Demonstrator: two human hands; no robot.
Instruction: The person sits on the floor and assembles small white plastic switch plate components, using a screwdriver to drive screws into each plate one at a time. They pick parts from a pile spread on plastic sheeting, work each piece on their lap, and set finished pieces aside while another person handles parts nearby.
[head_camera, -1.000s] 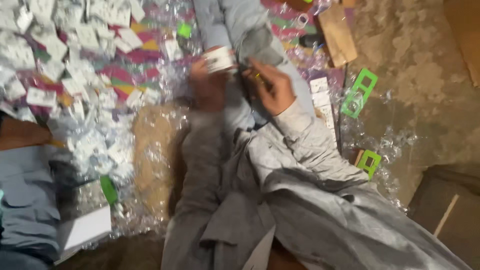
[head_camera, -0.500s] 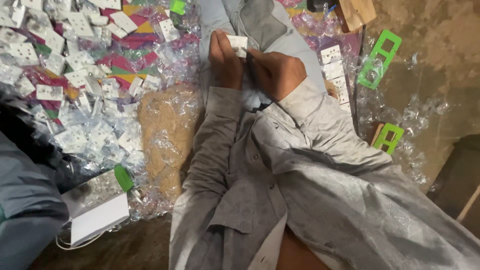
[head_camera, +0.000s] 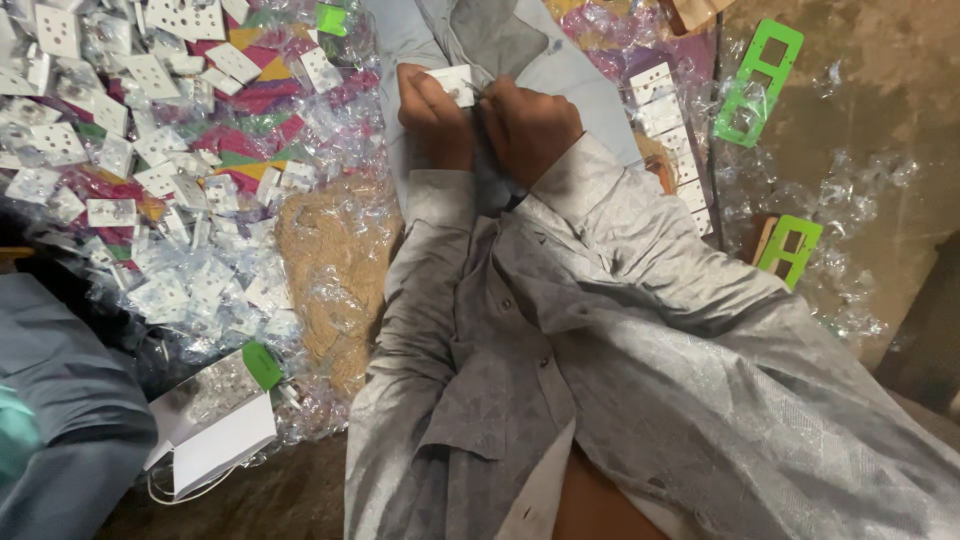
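We pinch the small white card (head_camera: 455, 82) steady in left hand (head_camera: 432, 115); right hand (head_camera: 528, 125) fingertips closed at its edge; we'd best keep the card flat, work slow.

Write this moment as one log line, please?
left hand: grips small white card | right hand: touching card | left: bagged cards pile

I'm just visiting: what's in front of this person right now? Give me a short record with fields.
left hand: holds a small white card by its left side
right hand: fingertips at the card's right edge
grip: both hands closed on the same card, above the lap
left of the hands: pile of white cards in clear wrappers on a multicoloured cloth
right of the hands: row of white cards; two green plastic frames
lower left: white box
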